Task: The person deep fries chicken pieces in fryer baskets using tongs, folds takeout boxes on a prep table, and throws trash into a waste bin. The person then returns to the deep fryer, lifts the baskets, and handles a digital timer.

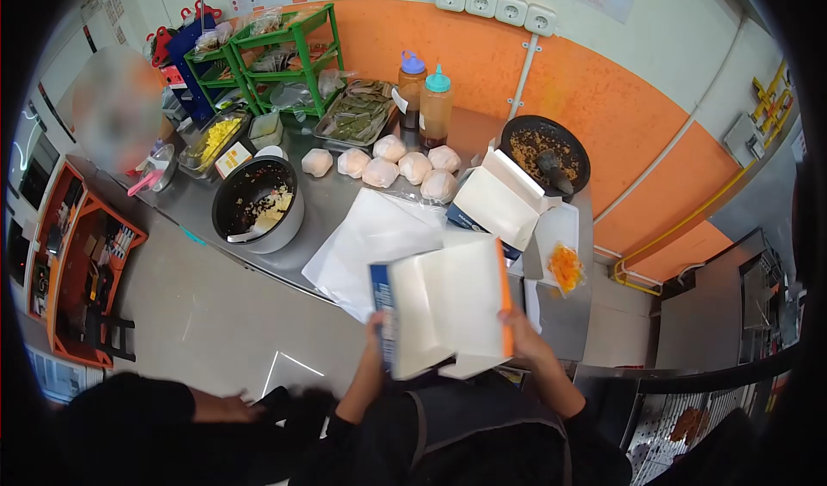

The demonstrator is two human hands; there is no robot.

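Observation:
Between my two hands is an open cardboard food box point(439, 301), white inside with blue and orange outer sides. My left hand point(371, 348) grips its blue side, and my right hand point(524, 338) is closed on the orange side. Both hands are in front of the steel table's near edge. Just beyond the box lie white paper sheets point(362, 240) on the tabletop. Another open food box point(500, 197) stands farther back. Several round wrapped portions point(380, 172) sit in rows behind the paper.
A pot point(293, 219) with a spatula stands left, a stone mortar point(579, 163) right, near a bag of orange pieces point(566, 268). Sauce bottles point(435, 111), a leaf tray point(357, 111) and a green rack point(289, 64) line the back. Another person's arm point(220, 407) is at lower left.

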